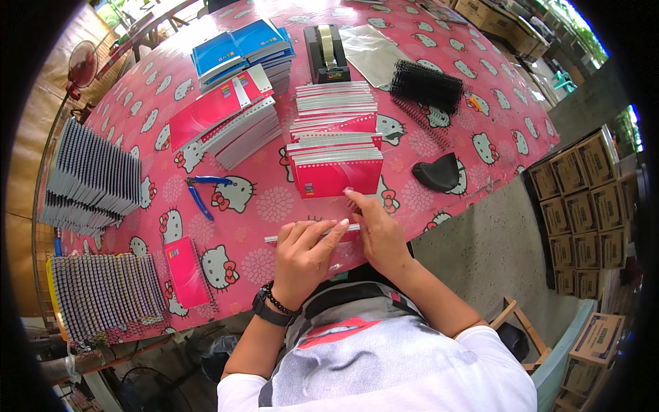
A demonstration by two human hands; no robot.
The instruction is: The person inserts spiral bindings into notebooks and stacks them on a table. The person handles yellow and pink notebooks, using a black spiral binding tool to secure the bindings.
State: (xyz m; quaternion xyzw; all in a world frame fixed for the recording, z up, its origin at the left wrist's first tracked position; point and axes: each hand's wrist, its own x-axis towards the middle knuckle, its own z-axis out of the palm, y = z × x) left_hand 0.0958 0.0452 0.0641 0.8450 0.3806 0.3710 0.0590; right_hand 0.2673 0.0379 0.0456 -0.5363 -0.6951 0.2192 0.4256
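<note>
Left hand (302, 255): pinching a notebook (352, 234) — edge-on
Right hand (382, 239): at its right end — can't tell the grip

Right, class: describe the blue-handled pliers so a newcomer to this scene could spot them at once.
Start at the pink table and find the person's left hand. Look forward and left of it, on the near side of the angled pink-topped stack: the pliers lie there. Two blue handles, spread in a V, set them apart from that stack.
</note>
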